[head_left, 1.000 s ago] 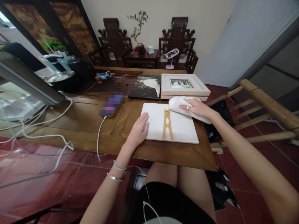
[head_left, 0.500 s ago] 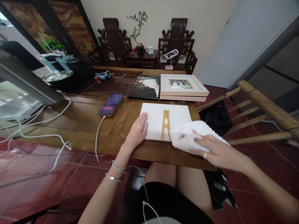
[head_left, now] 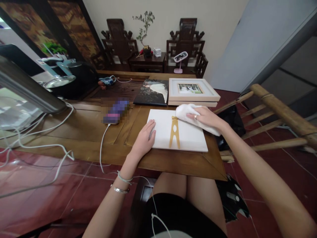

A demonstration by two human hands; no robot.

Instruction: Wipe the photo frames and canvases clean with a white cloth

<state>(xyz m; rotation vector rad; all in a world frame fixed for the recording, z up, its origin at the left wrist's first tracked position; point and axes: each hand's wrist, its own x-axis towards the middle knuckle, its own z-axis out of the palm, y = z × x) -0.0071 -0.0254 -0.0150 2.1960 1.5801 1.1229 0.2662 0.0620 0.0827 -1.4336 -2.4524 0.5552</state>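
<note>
A white flat panel [head_left: 160, 132] lies on the wooden table near its front edge. On its face is a tan, cat-shaped piece [head_left: 174, 137] with two long legs and an oval hole. My left hand [head_left: 145, 137] rests flat along the panel's left edge, fingers stretched out and holding nothing. In my right hand [head_left: 205, 117] is a white cloth [head_left: 185, 110], pressed on the panel's upper right corner and hanging past its right edge. The cloth covers that corner and hides some of my right fingertips.
Behind the panel lie a dark photo print [head_left: 151, 92] and stacked pale picture frames [head_left: 208, 91]. A phone [head_left: 116, 112] with a white cable [head_left: 101, 148] is to the left. A pink mirror [head_left: 178, 70] stands farther back. At right is a bamboo chair [head_left: 277, 109].
My right hand has moved the cloth away from me, from the panel's lower right corner to its upper right corner. My left hand stays at the left edge.
</note>
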